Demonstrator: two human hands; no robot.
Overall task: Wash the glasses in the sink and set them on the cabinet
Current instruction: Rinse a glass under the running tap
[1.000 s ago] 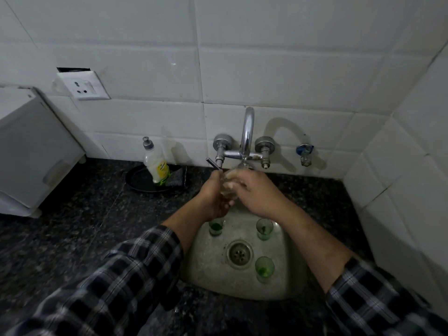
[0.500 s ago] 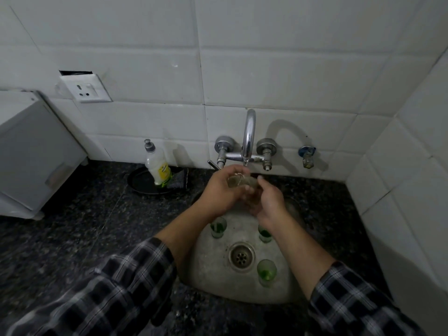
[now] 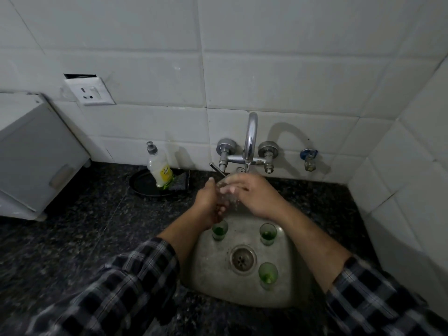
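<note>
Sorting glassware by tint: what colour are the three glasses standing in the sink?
Green, all three glasses, upright around the sink's drain; head view.

White rectangular wall tiles cover the wall beyond the hands and the side wall to their right. A white power socket is mounted on the tiles up and to the left of the hands. A dark speckled stone countertop extends to their left, carrying a white appliance at the far left. Lighting is dim.
</note>
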